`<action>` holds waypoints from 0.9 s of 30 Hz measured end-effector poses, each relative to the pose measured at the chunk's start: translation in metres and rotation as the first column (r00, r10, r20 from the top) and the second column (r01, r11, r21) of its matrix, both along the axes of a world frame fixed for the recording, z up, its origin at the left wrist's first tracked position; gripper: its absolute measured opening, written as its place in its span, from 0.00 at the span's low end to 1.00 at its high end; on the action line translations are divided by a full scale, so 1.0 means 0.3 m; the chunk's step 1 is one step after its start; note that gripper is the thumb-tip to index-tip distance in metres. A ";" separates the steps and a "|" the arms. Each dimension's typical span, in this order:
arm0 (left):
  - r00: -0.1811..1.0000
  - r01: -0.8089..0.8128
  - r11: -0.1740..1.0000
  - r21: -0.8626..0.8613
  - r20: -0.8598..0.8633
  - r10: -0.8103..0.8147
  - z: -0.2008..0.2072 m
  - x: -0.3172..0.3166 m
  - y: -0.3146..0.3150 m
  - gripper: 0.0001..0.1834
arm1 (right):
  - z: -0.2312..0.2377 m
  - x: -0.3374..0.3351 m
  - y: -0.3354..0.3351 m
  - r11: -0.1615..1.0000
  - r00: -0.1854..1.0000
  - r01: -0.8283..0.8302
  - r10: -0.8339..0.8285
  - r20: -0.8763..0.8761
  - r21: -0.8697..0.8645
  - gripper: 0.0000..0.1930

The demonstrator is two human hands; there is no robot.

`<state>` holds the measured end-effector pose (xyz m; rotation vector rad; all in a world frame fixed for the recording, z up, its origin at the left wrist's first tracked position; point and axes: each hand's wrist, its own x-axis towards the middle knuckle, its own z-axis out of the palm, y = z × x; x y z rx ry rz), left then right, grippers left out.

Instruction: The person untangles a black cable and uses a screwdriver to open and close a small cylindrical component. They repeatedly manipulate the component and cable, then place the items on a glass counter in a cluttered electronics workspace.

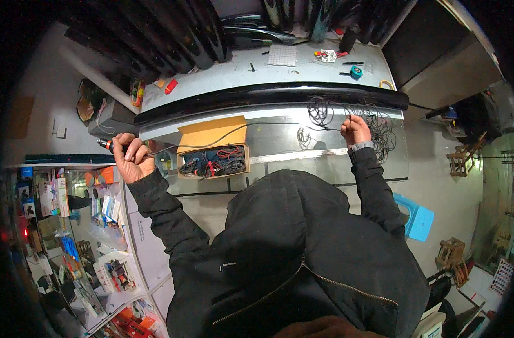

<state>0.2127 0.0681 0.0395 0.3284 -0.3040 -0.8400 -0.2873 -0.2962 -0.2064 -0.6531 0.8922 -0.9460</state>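
Note:
My left hand (136, 160) is raised at the left, its fingers closed round a black plug (105, 144) with a red band and a pale tip. From there a thin black cable (257, 124) stretches across the glass counter to my right hand (356, 133), whose fingers pinch it. Beside the right hand, loose tangled loops of the cable (384, 135) hang over the counter's right end. A smaller coil (320, 111) lies against the long black roll. Below the stretched cable sits an open cardboard box (213, 131) filled with black and red wires (214, 161).
A glossy black roll (268, 97) spans the counter. Behind it lie a teal tape measure (356, 72), a white grid piece (282, 55) and a red block (170, 86). More dark rolls (155, 34) stand behind. Packed shelves (107, 225) are at left, a blue stool (417, 219) at right.

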 end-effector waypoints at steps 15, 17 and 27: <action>0.932 0.362 0.889 0.281 -0.078 -0.354 -0.105 -0.482 -0.355 0.27 | -0.147 0.157 0.152 0.642 0.338 -0.672 -0.180 -0.924 -0.371 0.27; 0.921 0.386 0.858 0.338 -0.090 -0.378 -0.118 -0.555 -0.401 0.30 | -0.036 0.240 0.238 0.511 0.493 -0.719 -0.101 -0.864 -0.470 0.29; 0.830 0.540 0.759 0.363 -0.083 -0.551 -0.140 -0.625 -0.449 0.34 | 0.373 0.387 0.436 0.124 0.285 -0.924 0.853 -0.437 -0.362 0.16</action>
